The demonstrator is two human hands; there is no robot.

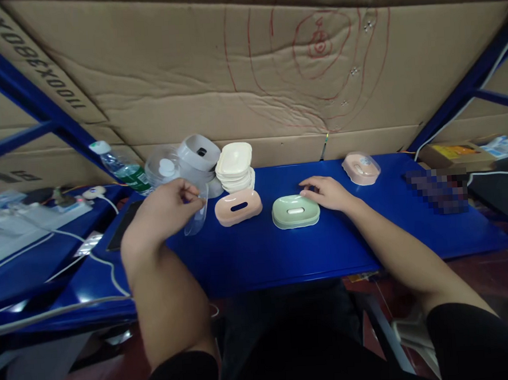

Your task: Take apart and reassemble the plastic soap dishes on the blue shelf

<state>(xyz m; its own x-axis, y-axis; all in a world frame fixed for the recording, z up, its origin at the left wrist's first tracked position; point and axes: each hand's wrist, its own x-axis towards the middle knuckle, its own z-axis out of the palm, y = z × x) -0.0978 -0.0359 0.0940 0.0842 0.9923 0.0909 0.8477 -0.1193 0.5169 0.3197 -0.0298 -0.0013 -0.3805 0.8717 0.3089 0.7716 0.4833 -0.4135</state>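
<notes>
- Down at the near edge, the blue tabletop (250,262) ran out just ahead of the person's lap, with a broad strip of blue between that edge and the dishes.
- At the far edge stood the cardboard wall (164,63), hemming things in at the back.
- More blue stretched to the right, between the right hand (328,193) and the pink box (360,171) near the back.
- The left side was tighter: a bottle (128,172), a grey dish (200,152) and a cream stack (235,159) crowded behind the left hand (163,210).
- And that left hand had its fingers curled in, pinching a clear lid (193,223) by its edge, the lid tilted, just left of the pink dish (239,215).
- Over on the right, the hand was loosely bent and half open, gripping nothing, thumb right at the green dish's (296,218) upper right rim; touching or not, no telling.
- The green dish sat front and centre, pale, oblong, round-cornered, with a white oval in its middle.
- Beside it, the pink dish showed a dark, long hole through its floor.
</notes>
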